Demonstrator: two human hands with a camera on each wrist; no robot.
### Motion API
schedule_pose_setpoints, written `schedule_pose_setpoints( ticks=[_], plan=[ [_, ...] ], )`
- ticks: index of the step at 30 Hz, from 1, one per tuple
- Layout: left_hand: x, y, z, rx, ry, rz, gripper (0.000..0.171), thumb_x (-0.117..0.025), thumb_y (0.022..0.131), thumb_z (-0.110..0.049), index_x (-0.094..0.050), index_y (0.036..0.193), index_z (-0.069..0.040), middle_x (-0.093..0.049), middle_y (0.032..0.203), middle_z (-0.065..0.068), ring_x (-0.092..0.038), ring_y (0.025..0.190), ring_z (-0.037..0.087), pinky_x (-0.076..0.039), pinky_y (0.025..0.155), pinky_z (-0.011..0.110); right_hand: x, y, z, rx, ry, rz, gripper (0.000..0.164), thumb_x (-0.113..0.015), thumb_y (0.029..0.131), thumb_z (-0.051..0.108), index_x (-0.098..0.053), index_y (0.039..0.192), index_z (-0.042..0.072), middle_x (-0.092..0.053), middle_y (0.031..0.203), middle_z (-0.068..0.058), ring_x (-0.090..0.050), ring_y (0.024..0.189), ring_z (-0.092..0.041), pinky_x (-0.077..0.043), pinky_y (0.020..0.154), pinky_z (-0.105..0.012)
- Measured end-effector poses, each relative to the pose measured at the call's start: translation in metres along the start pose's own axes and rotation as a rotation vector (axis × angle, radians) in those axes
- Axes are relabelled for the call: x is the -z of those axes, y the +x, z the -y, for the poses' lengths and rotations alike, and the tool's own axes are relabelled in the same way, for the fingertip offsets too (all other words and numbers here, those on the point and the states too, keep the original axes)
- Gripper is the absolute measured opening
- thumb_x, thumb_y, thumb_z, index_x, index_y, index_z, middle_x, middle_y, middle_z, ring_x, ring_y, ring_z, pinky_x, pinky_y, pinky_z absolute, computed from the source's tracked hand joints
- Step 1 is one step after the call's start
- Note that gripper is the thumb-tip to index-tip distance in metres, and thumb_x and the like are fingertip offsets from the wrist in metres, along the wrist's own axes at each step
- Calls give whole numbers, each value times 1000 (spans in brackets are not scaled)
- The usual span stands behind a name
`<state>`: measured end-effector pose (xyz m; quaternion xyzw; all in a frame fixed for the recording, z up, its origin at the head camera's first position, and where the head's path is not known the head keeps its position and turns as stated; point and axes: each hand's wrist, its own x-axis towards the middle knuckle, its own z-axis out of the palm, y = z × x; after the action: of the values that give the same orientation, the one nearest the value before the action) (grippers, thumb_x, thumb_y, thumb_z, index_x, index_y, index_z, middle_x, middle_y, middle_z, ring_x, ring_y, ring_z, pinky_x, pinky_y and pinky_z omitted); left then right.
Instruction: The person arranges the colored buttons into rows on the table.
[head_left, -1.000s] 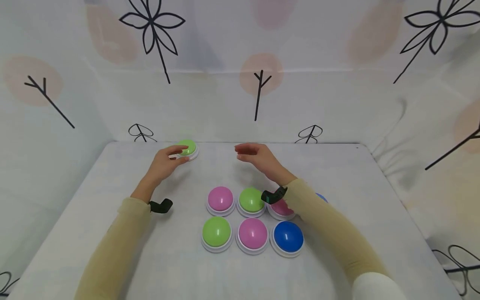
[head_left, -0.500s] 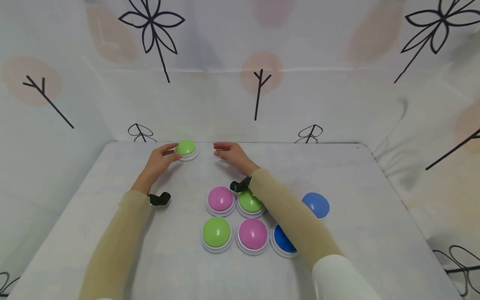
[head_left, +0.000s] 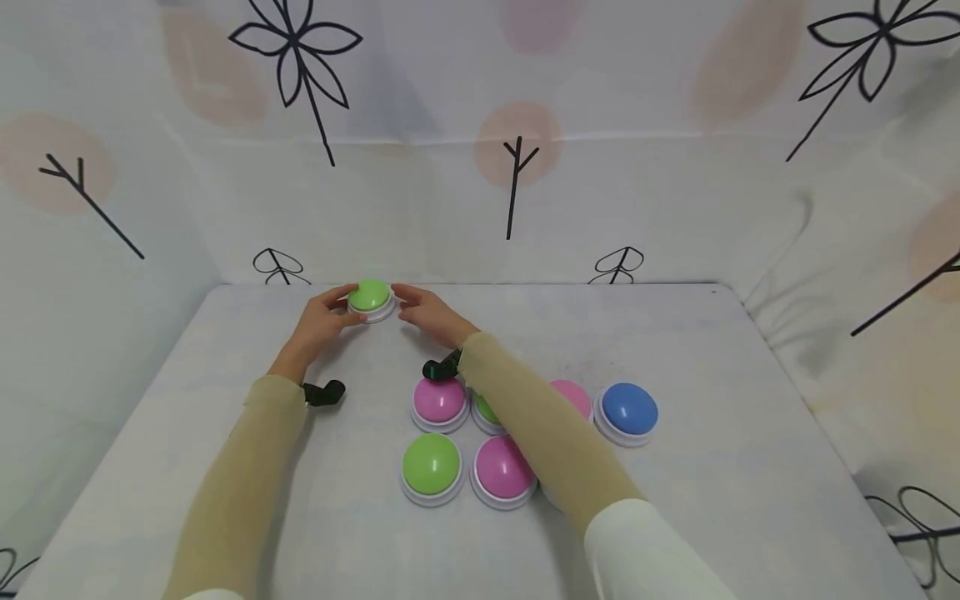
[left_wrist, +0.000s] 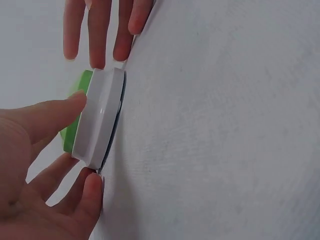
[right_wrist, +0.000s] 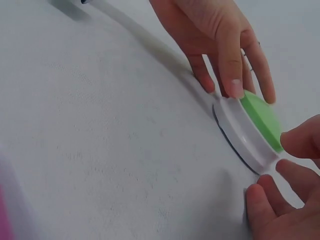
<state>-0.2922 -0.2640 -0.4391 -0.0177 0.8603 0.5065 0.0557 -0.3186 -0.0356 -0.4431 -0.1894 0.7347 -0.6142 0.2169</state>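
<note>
At the back left of the table, a push button [head_left: 369, 296] with a green dome and white round base sits close to the far edge. My left hand [head_left: 313, 327] holds its left side, thumb at the near rim and fingers at the far rim; in the left wrist view the thumb [left_wrist: 75, 104] overlaps the dome's edge. From the right, my right hand [head_left: 435, 317] faces the button with fingers loosely bent and a small gap between; in the right wrist view its fingertips [right_wrist: 257, 192] are beside the base, apart from it.
Nearer me stand a pink button [head_left: 439, 402], a green one [head_left: 431, 464], another pink [head_left: 505, 467], and a blue one [head_left: 628, 408]. My right sleeve [head_left: 547, 433] partly covers others. Black wrist cameras [head_left: 324, 393] hang below the wrists. Patterned cloth walls enclose the table [head_left: 345, 533].
My right hand has moved left across the back of the table to the green button's right side. The left hand drew back slightly, then settled at the button's left rim. The button stays put.
</note>
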Motion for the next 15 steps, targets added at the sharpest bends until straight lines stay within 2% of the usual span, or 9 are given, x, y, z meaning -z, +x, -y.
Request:
schedule_pose_setpoints(
  ticks=[8,15],
  plan=[
    [-7,-2,-5,22,7,-55,69,-77,87,-10,-48,149,-14,-36,157,13,-39,139,36,-37,111,48,-2,3,-2,12,71,-67,59,-57,93,-5,-43,150,6,-46,151,-14,-45,137,-26,-42,106,-30],
    [-11,-4,-12,-18,-21,-91,70,-82,84,-20,-52,147,-18,-42,152,12,-44,133,33,-46,100,46,0,-5,8,45,26,-176,64,-68,85,-3,-51,145,7,-54,142,-12,-52,130,-24,-48,99,-29]
  ],
)
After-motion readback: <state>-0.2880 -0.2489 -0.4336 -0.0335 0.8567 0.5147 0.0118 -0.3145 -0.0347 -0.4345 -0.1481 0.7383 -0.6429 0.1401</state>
